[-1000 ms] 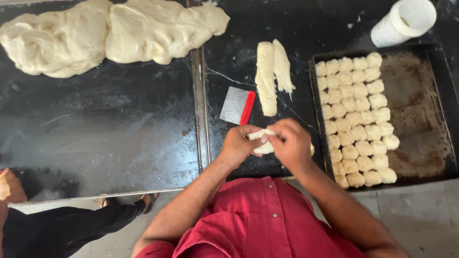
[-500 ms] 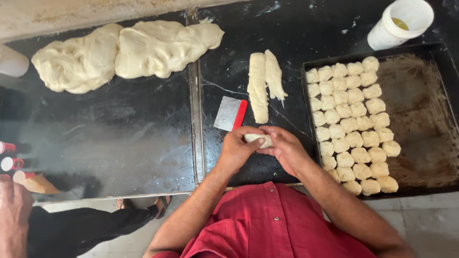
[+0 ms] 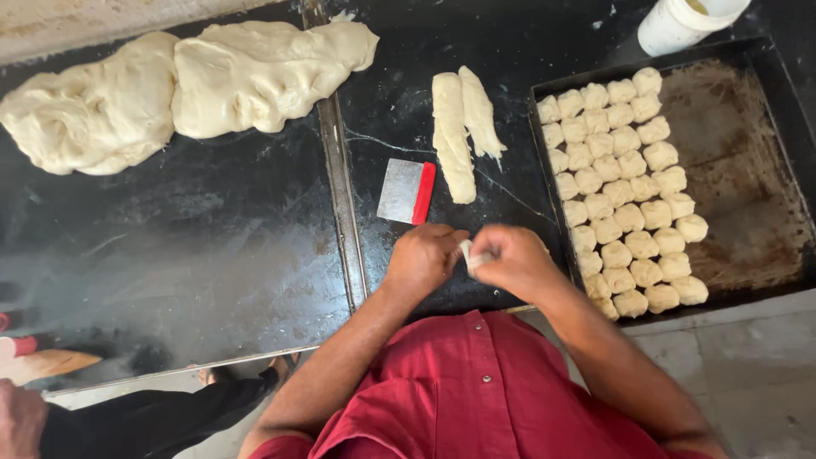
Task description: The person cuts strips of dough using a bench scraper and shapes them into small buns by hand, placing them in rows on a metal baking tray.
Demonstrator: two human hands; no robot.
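Observation:
My left hand (image 3: 422, 259) and my right hand (image 3: 512, 259) meet near the front edge of the black worktop, both closed on one small piece of pale dough (image 3: 473, 255) pinched between the fingers. Just beyond the hands lie two long dough strips (image 3: 459, 132) side by side. A metal dough scraper with a red handle (image 3: 406, 192) rests flat on the top to the left of the strips. To the right stands a dark baking tray (image 3: 748, 170) with several rows of small dough pieces (image 3: 625, 191) filling its left half.
Two large dough masses (image 3: 183, 89) lie at the back left. A white cup (image 3: 680, 21) stands behind the tray. A metal seam (image 3: 340, 204) divides the worktop. Another person's hand (image 3: 17, 421) and dark sleeve show at the bottom left.
My hands stay together on the dough piece, working it between the fingers. The camera has shifted, so the whole scene sits a little differently in view.

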